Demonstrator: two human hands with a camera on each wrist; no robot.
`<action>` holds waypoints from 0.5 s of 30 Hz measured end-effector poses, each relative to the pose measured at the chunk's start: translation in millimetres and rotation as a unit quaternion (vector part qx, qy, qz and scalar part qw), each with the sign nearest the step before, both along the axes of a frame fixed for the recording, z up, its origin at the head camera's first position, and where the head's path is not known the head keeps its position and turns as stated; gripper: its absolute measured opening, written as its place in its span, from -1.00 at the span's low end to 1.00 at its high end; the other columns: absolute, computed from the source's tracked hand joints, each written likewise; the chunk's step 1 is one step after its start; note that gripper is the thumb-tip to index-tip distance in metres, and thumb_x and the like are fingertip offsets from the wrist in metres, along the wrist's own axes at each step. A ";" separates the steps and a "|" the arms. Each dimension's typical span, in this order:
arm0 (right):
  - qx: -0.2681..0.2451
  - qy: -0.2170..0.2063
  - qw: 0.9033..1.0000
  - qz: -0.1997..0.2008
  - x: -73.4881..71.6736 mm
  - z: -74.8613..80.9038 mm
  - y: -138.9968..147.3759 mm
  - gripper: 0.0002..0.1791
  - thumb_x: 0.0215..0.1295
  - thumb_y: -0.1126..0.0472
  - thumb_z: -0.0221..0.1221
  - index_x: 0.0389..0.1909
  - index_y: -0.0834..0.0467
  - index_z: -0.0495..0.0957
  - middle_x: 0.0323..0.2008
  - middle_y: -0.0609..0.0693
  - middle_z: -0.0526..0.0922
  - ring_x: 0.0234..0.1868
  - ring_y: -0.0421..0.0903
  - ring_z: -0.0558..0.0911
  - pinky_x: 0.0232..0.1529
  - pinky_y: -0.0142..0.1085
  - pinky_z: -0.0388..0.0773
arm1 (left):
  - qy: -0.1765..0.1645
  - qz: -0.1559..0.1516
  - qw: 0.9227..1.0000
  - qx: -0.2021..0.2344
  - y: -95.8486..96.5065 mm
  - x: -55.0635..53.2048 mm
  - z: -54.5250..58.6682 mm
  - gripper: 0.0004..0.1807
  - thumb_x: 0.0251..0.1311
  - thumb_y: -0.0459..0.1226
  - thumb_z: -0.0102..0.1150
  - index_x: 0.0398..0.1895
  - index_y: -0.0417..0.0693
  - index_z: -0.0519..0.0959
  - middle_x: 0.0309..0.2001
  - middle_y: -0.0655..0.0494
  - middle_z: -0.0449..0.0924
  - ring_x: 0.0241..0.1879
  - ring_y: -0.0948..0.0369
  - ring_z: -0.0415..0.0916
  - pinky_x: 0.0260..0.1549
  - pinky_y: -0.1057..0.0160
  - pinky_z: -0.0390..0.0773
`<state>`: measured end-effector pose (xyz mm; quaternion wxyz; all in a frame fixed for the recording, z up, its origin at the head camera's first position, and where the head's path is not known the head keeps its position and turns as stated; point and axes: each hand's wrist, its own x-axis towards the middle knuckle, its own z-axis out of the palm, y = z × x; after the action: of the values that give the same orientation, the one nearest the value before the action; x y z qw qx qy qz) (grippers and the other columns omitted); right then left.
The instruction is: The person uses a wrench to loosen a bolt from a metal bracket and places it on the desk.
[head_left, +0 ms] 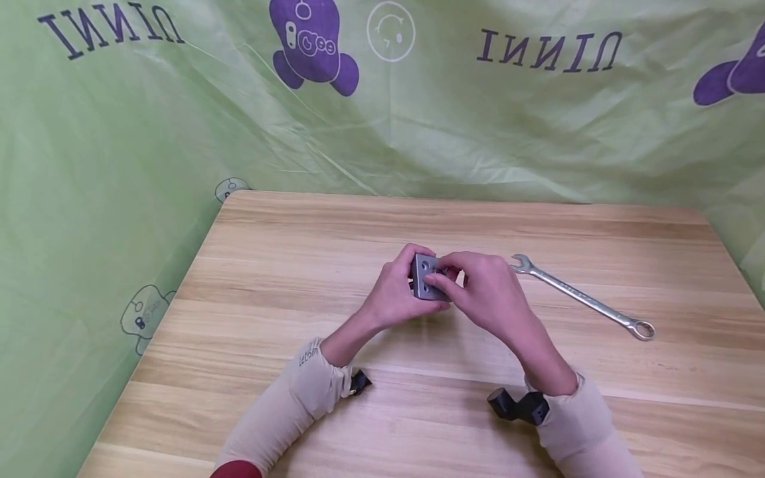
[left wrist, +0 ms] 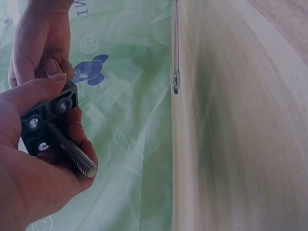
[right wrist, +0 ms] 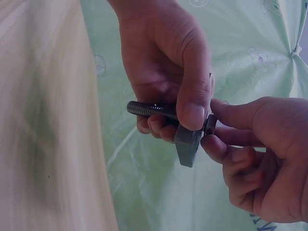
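Note:
My left hand [head_left: 393, 292] grips a small grey square plate [head_left: 421, 291] by its edges, raised over the table. The plate has round holes in its face and a ribbed dark underside, seen in the left wrist view. A threaded bolt [left wrist: 72, 149] passes through its middle, with the long shank sticking out of the underside. With thumb and fingers, my right hand [head_left: 487, 292] pinches the bolt head [right wrist: 210, 124] on the plate's other face. In the head view, the right fingers partly cover the plate and the bolt head.
A steel combination wrench [head_left: 582, 296] lies on the wood-grain table [head_left: 269, 265] to the right of my right hand. Green printed cloth [head_left: 197, 119] hangs behind the table and along its sides. Black camera mounts [head_left: 516, 406] stick out from both wrists.

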<state>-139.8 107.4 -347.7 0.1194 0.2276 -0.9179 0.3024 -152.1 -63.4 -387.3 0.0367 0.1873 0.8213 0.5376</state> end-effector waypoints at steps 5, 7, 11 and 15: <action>-0.016 0.019 0.999 0.027 0.5 -0.3 1.4 -0.81 0.08 0.11 0.39 -0.27 0.07 0.73 -0.43 -0.08 0.72 -0.64 -0.29 0.40 -0.57 -0.45 0.36 | 0.003 -0.001 1.000 0.001 0.0 -0.1 0.3 -0.24 -0.27 -0.33 0.56 0.08 -0.11 0.36 -0.11 -0.07 0.67 -0.24 0.17 0.62 -0.30 0.41 0.58; -0.024 0.015 0.999 0.039 0.8 0.3 2.8 -0.82 0.07 0.18 0.40 -0.26 0.07 0.73 -0.39 -0.07 0.72 -0.62 -0.28 0.42 -0.55 -0.45 0.39 | 0.002 -0.003 1.000 0.002 -0.1 -0.2 0.8 -0.24 -0.27 -0.33 0.56 0.08 -0.11 0.36 -0.10 -0.08 0.66 -0.23 0.16 0.62 -0.29 0.41 0.58; -0.033 0.013 0.997 0.062 0.7 1.3 4.9 -0.81 0.04 0.30 0.38 -0.27 0.07 0.73 -0.27 -0.05 0.75 -0.49 -0.22 0.58 -0.45 -0.38 0.50 | 0.000 -0.005 1.000 0.002 -0.3 -0.4 1.4 -0.25 -0.27 -0.32 0.56 0.08 -0.10 0.36 -0.09 -0.07 0.66 -0.22 0.17 0.62 -0.28 0.41 0.57; -0.031 0.033 0.995 0.087 -0.5 2.1 5.4 -0.81 0.00 0.36 0.37 -0.32 0.07 0.74 -0.24 -0.04 0.77 -0.25 -0.13 0.73 -0.28 -0.26 0.60 | 0.000 -0.007 1.000 0.005 -0.7 -0.4 1.0 -0.25 -0.28 -0.32 0.56 0.06 -0.09 0.37 -0.09 -0.05 0.66 -0.21 0.18 0.61 -0.26 0.40 0.56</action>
<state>-140.4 112.8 -345.6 0.1295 0.3123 -0.8806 0.3320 -152.5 -64.1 -386.3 0.0398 0.1926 0.8175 0.5413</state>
